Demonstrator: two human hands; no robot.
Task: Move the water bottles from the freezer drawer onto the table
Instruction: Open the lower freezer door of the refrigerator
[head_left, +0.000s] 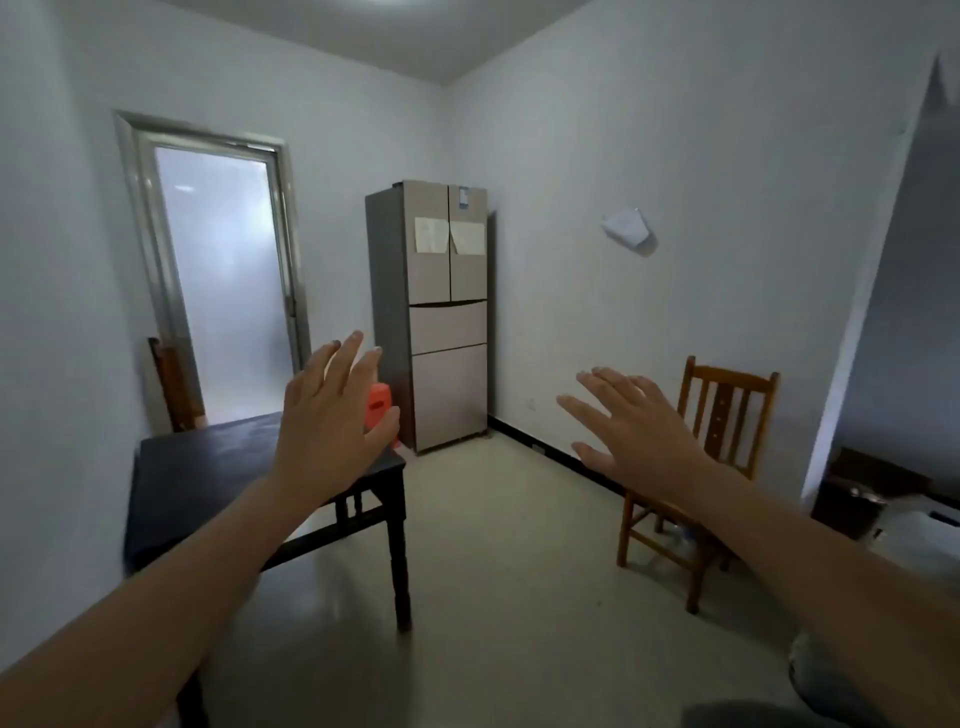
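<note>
White-walled room. Dark table (208, 467) at left; your left hand (322, 431) is raised before it, fingers spread, holding nothing. Fridge (447, 270) against far wall, lower drawers (448, 328) closed, contents hidden. Your right hand (644, 436) is equally spread and empty, before the chair (732, 375).

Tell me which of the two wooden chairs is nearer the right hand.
The orange-brown slat-backed wooden chair by the right wall, just beyond the right hand; the darker chair stands far left, behind the black table.
</note>
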